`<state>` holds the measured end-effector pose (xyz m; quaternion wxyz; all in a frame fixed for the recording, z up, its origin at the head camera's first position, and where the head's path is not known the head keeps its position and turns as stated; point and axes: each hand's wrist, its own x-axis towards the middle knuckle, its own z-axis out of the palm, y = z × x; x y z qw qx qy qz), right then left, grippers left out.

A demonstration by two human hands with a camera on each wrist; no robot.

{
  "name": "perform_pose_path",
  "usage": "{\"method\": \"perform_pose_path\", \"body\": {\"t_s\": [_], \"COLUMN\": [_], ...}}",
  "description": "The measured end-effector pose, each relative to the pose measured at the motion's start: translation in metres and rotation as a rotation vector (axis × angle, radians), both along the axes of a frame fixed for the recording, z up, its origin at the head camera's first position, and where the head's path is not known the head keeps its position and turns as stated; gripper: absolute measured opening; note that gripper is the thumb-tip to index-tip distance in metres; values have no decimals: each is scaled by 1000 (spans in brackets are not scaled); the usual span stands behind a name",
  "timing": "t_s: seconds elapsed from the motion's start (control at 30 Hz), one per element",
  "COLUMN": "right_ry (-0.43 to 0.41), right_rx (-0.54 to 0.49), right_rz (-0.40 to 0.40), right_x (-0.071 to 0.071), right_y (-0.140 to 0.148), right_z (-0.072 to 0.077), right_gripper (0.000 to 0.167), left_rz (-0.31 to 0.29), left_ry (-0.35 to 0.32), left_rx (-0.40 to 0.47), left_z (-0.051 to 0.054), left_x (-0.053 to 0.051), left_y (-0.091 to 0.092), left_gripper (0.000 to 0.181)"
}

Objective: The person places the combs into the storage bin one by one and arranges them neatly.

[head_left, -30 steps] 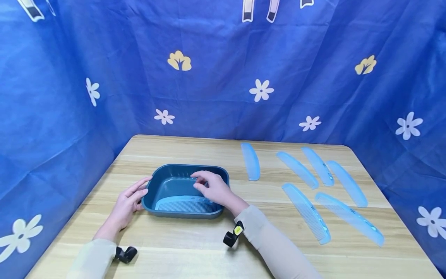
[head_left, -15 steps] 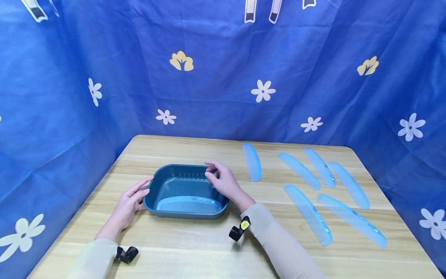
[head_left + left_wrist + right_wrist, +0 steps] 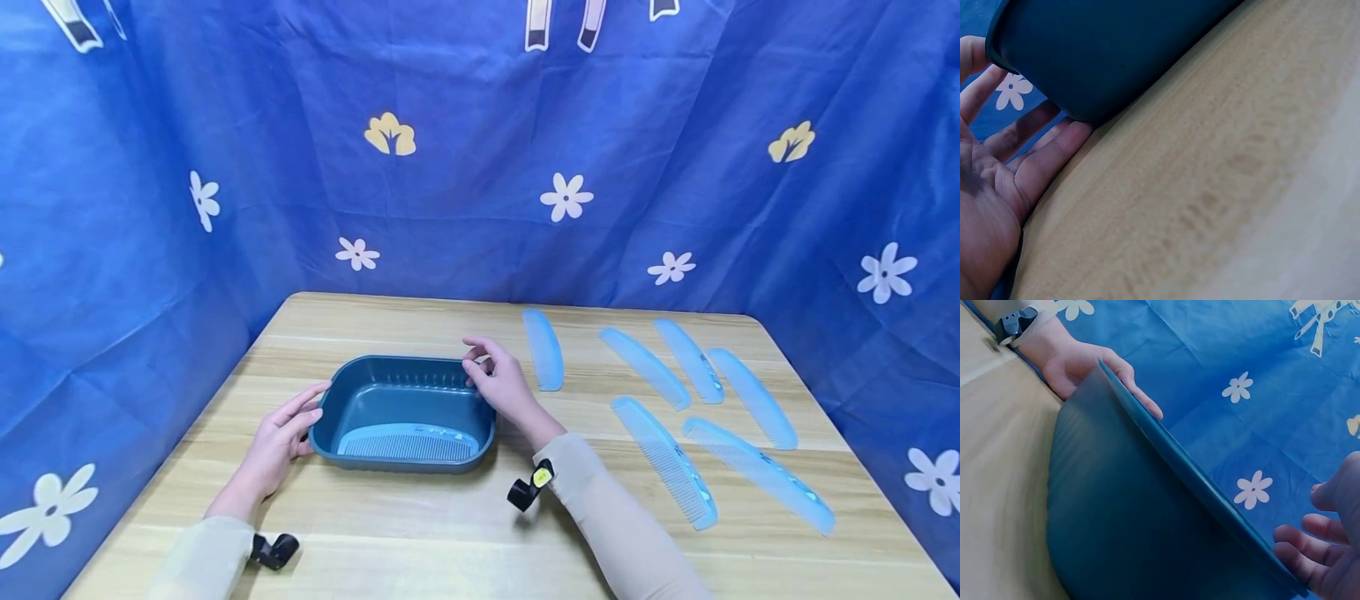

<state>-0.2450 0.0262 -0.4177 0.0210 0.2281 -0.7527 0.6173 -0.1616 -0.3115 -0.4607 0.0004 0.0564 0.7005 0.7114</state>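
Note:
A dark teal plastic basin [image 3: 401, 467] stands on the table, with a light blue comb [image 3: 408, 442] lying inside along its near side. My left hand [image 3: 277, 433] rests against the basin's left end. In the left wrist view, its extended fingers [image 3: 1054, 147] touch the basin's outer wall [image 3: 1104, 62]. My right hand [image 3: 506, 387] is at the back right corner of the rim, its fingers loosely bent and holding nothing. The right wrist view has these fingers [image 3: 1310, 550] close to the rim [image 3: 1210, 497]; whether they all touch it is unclear.
Several light blue combs lie spread on the wooden table [image 3: 420, 533] to the right. One comb [image 3: 543, 350] is just beyond my right hand, and another [image 3: 663, 462] lies nearer the front. A blue patterned cloth [image 3: 465, 208] encloses the table's back and sides.
My right hand has moved from above the inside of the basin to its back right corner, uncovering the end of the comb inside. The left hand has stayed at the basin's left end.

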Motion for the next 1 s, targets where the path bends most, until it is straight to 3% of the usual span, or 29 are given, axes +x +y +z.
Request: {"method": "perform_pose_path", "body": {"t_s": [0.23, 0.47, 0.6, 0.77, 1.0], "right_ry": [-45, -94, -126, -126, -50], "right_rx": [-84, -171, -230, -222, -132], "right_rz": [-10, -4, -19, -104, -295], "right_x": [-4, 4, -9, -25, -38], "right_y": [14, 28, 35, 43, 52], "right_z": [-2, 17, 1, -17, -20], "right_gripper": [36, 38, 39, 37, 29], "left_rz": [-2, 2, 6, -2, -7], "left_ry": [-1, -11, -18, -6, -2], "left_rx": [0, -8, -9, 9, 6], "left_z": [-1, -2, -1, -1, -1], "left_x": [0, 0, 1, 1, -1], "left_y": [-1, -1, 0, 0, 0], "left_gripper": [46, 45, 45, 46, 46]}}
